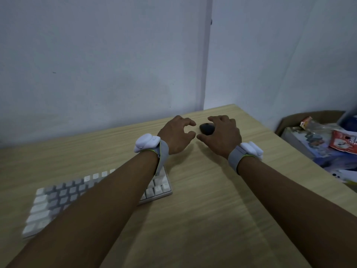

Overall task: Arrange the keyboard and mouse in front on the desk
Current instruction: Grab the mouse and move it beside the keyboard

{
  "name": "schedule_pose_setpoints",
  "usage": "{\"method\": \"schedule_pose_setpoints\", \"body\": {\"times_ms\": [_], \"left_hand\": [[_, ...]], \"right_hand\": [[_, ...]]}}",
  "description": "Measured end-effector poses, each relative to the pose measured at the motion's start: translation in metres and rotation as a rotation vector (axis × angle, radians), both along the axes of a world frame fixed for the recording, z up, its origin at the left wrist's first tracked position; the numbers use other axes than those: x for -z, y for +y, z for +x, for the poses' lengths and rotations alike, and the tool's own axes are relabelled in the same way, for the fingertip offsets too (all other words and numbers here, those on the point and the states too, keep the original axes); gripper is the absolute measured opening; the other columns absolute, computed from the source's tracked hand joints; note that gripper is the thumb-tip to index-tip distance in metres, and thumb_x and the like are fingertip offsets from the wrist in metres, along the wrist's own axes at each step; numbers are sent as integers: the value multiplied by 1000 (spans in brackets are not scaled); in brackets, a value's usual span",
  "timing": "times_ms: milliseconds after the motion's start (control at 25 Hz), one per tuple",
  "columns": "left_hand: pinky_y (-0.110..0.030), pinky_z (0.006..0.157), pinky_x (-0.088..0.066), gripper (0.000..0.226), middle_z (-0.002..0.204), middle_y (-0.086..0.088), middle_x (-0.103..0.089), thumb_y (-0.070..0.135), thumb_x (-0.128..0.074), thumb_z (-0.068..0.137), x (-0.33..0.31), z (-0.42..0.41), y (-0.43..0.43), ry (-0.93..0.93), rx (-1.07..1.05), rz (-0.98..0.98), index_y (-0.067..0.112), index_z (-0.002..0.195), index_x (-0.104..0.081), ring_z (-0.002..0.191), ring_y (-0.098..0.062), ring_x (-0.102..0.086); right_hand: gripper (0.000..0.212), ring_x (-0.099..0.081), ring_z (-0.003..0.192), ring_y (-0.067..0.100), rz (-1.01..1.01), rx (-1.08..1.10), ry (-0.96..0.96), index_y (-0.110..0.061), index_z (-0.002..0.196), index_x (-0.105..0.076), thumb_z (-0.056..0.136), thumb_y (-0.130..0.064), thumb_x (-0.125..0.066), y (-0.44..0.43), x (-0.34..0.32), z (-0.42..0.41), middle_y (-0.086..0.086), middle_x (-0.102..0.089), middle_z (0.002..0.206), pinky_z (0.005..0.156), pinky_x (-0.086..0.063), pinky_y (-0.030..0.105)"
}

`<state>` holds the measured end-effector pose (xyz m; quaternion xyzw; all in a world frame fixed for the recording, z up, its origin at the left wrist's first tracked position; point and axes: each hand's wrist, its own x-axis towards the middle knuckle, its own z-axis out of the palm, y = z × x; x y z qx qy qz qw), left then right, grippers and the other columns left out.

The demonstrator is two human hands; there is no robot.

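A dark mouse point(207, 128) lies on the wooden desk point(202, 200) near its far right corner. My right hand point(222, 137) covers the mouse from the right, fingers curled round it and the thumb against its near side. My left hand point(176, 135) hovers just left of the mouse, fingers curved and apart, holding nothing. A white and grey keyboard point(58, 198) lies at an angle on the left half of the desk, partly hidden under my left forearm. Both wrists carry grey straps with white devices.
A pale wall runs behind the desk, close to its far edge. To the right of the desk stands an open cardboard box point(301, 118) with packets and printed boxes in it. The desk's right edge runs diagonally past my right forearm.
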<state>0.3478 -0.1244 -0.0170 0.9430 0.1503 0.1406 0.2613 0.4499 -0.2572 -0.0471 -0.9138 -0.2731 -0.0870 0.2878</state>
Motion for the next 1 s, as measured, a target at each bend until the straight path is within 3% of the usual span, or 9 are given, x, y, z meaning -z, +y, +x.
{"method": "schedule_pose_setpoints", "body": {"times_ms": [120, 280, 480, 680, 840, 1000], "left_hand": [[-38, 100, -42, 38, 131, 0, -56, 31, -56, 90, 10, 21, 1, 57, 48, -44, 31, 128, -58, 115, -21, -55], [-28, 99, -39, 40, 136, 3, -57, 23, -52, 91, 21, 40, -4, 58, 108, -84, 29, 130, -58, 114, -19, -58], [-16, 92, -32, 42, 136, 4, -59, 16, -48, 91, 26, 46, -11, 15, 152, -117, 28, 129, -59, 121, -17, -55], [-20, 89, -36, 40, 132, 1, -62, 18, -46, 93, 26, 40, -10, 74, 165, -74, 28, 130, -58, 119, -19, -56], [-30, 102, -39, 40, 140, 0, -56, 23, -48, 93, 20, 15, -8, 69, 115, -86, 24, 132, -56, 127, -20, -51], [-26, 99, -34, 42, 142, 1, -52, 27, -53, 92, 16, -18, -7, 78, 88, -32, 24, 134, -52, 129, -19, -47]], "right_hand": [[79, -44, 130, 30, -29, -2, 58, -27, 140, -47, 71, -55, -73, -2, 10, 18, 6, -44, 147, 101, -44, 46], [81, -47, 131, 30, -24, -33, 97, -25, 144, -41, 75, -56, -69, -1, 24, 29, 6, -39, 153, 105, -43, 47], [70, -42, 137, 33, -39, -86, 111, -22, 145, -41, 83, -46, -65, 6, 30, 34, 12, -34, 156, 109, -40, 45], [55, -46, 131, 37, -11, -102, 79, -17, 140, -50, 88, -34, -63, 6, 31, 28, 16, -44, 149, 105, -41, 42], [57, -48, 128, 36, 29, -115, 77, -13, 139, -51, 88, -36, -64, 1, 31, 9, 16, -49, 145, 105, -41, 41], [58, -48, 127, 37, 29, -130, 67, -12, 139, -52, 88, -35, -65, -4, 29, -18, 16, -51, 143, 105, -39, 40]]}}
